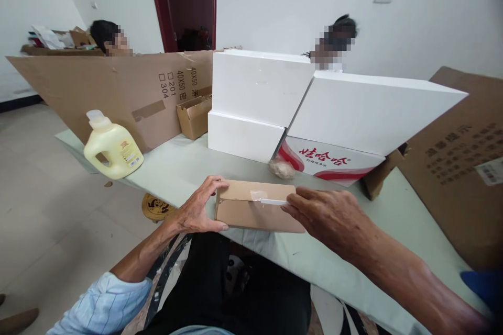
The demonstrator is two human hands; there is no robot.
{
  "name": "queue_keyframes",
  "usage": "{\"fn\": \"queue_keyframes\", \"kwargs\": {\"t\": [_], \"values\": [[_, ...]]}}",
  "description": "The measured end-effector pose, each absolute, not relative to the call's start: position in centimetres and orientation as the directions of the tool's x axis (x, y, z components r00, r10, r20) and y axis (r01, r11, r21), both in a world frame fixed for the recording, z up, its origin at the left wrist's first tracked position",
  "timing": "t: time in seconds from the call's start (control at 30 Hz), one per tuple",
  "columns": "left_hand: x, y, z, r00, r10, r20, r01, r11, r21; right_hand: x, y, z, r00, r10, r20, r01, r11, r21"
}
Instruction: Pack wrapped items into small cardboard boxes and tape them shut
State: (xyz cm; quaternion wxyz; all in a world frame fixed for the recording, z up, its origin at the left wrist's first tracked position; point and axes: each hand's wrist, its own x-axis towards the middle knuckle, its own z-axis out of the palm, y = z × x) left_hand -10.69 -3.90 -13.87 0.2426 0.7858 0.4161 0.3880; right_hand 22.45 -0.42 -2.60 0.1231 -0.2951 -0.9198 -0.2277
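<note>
A small brown cardboard box (251, 215) lies near the front edge of the table, with a strip of clear tape across the middle of its top seam. My left hand (198, 207) grips the box's left end, fingers at the far edge and thumb at the near edge. In my right hand (318, 209) is a slim white box cutter (273, 202), closed in the fingers over the box's right end. The cutter lies nearly flat along the seam, its tip pointing left at the tape. Part of its handle is hidden by my fingers.
White boxes (259, 89) and a red-and-white carton (330, 159) stand behind. A yellow detergent jug (118, 152) is at the left, near a small open box (194, 118). Large cardboard sheets (141, 99) flank the pale green table (176, 162). Two people are beyond.
</note>
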Motion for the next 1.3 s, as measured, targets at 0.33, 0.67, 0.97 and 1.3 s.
{"fn": "queue_keyframes", "kwargs": {"t": [0.33,0.67,0.97,1.3], "values": [[-9.7,-3.8,-13.4,0.378,0.824,0.423,0.471,-0.564,0.678,25.0,-1.0,-3.0,-0.774,0.543,0.325,0.633,0.673,0.382],[-9.7,-4.4,-13.3,0.375,0.823,0.426,0.51,-0.567,0.647,25.3,-0.9,-3.1,-0.782,0.512,0.355,0.62,0.694,0.366],[-9.6,-4.5,-13.5,0.368,0.812,0.453,0.521,-0.584,0.622,28.0,-0.4,-4.1,-0.777,0.5,0.381,0.623,0.695,0.358],[-10.9,-4.7,-13.5,0.356,0.83,0.43,0.528,-0.558,0.64,34.5,-0.7,-6.2,-0.586,0.615,0.527,0.701,0.711,-0.051]]}}
